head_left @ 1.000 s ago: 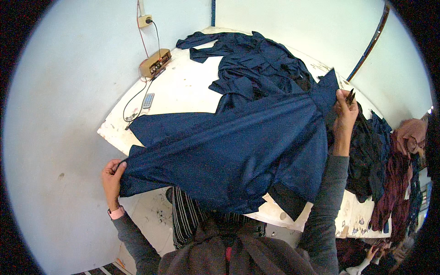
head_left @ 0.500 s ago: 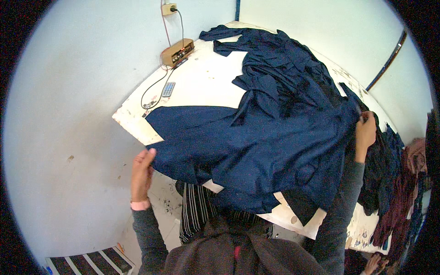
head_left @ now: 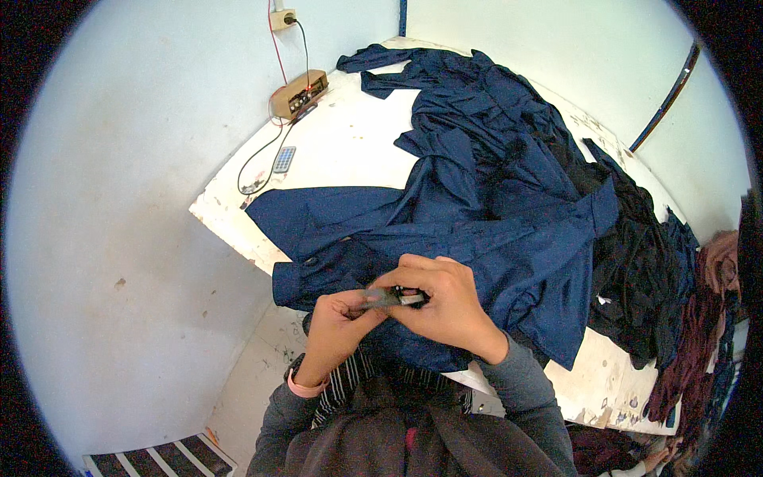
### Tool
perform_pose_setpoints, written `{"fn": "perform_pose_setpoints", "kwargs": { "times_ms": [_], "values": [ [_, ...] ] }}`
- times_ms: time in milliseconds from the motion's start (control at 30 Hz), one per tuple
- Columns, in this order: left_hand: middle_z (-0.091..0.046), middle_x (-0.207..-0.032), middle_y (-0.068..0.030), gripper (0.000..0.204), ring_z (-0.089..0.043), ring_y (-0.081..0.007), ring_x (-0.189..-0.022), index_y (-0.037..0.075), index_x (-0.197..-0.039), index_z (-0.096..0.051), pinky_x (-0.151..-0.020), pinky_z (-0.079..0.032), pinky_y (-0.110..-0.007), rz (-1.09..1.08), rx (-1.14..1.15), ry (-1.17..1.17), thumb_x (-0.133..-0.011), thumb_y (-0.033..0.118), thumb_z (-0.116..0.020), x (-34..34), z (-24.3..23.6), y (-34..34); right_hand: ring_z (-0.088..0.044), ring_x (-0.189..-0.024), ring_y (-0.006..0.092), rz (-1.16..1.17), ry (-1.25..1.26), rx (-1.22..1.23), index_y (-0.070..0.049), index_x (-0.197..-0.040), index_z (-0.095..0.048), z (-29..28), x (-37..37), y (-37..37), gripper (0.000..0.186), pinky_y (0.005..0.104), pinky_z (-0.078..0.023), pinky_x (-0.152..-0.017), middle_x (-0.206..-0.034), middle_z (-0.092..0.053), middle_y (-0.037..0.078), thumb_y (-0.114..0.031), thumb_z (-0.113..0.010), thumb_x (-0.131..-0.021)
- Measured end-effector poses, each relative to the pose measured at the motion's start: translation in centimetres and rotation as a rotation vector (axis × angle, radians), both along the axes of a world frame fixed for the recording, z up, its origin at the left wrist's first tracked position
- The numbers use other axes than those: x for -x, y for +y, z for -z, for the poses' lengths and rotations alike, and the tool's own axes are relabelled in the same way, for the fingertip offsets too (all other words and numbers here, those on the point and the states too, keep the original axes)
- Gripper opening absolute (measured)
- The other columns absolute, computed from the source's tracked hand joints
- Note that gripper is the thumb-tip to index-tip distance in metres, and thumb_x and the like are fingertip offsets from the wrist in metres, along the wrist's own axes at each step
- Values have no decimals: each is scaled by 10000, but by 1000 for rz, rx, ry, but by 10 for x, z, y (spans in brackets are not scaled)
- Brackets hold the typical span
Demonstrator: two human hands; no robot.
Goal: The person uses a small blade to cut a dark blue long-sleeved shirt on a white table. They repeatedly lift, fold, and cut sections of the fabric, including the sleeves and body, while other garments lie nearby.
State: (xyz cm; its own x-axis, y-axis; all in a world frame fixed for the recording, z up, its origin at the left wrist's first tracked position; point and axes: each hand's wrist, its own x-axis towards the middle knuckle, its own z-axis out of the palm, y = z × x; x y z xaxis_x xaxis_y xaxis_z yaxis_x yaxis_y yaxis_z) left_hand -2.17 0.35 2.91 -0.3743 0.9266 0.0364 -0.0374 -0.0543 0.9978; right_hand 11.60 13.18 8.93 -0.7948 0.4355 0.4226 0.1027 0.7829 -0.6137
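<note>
We've a navy garment (head_left: 540, 266) spread on the white table's (head_left: 358, 131) near part, w/ a small blurry tool (head_left: 410, 299) above it. Our R hand (head_left: 445, 298) holds the tool, fingers curled; our L hand (head_left: 340, 326) pinches narrow beside it, can't tell on what. Far: navy pile (head_left: 497, 111); far L: brown box (head_left: 298, 95), remote (head_left: 284, 159); R: black cloth (head_left: 636, 294).

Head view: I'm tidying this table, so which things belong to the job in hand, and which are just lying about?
In the job, it seems:
Small dark tool, in the right hand, close to the left hand
Navy garment, beneath both hands

Just lying about, apparently:
Small remote
Tan box with cables
Black cloth heap, untouched; role unclear
</note>
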Motion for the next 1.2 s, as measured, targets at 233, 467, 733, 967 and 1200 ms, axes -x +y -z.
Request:
{"fn": "perform_pose_setpoints", "kwargs": {
  "times_ms": [233, 467, 733, 967, 1200],
  "values": [
    [-686, -1020, -58, 210, -632, -74, -894, -8, -1110, -631, -753, -496, -180, 3, -67, -255, -921, 31, -715, -3, 5, 1, -526, -654, 33, -66, 194, 862, -41, -854, -685, 35, 20, 2, 179, 230, -386, -560, -747, -625, -42, -195, -695, -943],
    [-493, -1404, -108, 388, -571, -114, -1168, -11, -1274, -583, -790, -553, -199, 78, -171, -20, -903, -21, -694, -7, -3, 6, -620, -683, 114, 19, 189, 658, -36, -883, -679, 40, 21, 17, 182, 270, -462, -612, -787, -682, 29, -210, -718, -921],
    [-492, -1427, -82, 562, -589, -86, -1095, 26, -1408, -530, -713, -546, -183, -24, -113, 121, -876, -43, -697, -6, -19, 3, -680, -621, 283, 344, -120, -29, -65, -773, -663, -16, -13, 2, 359, 359, -502, -566, -696, -675, 105, -398, -797, -795],
    [-477, -1449, -80, 575, -600, -57, -986, 44, -1414, -537, -679, -532, -173, -7, -121, 145, -871, -49, -701, -11, -20, 5, -656, -545, 292, 317, -230, -8, -68, -733, -675, -11, -16, -1, 371, 363, -473, -517, -588, -628, 122, -414, -763, -838],
    [-476, -1455, -77, 633, -577, -128, -1192, 24, -1422, -508, -776, -584, -199, 20, -118, 123, -836, -55, -735, -11, -15, 5, -626, -507, 277, 309, -262, -3, -63, -735, -674, -12, -13, -4, 361, 354, -447, -495, -576, -607, 129, -393, -762, -850]
  ]
}}
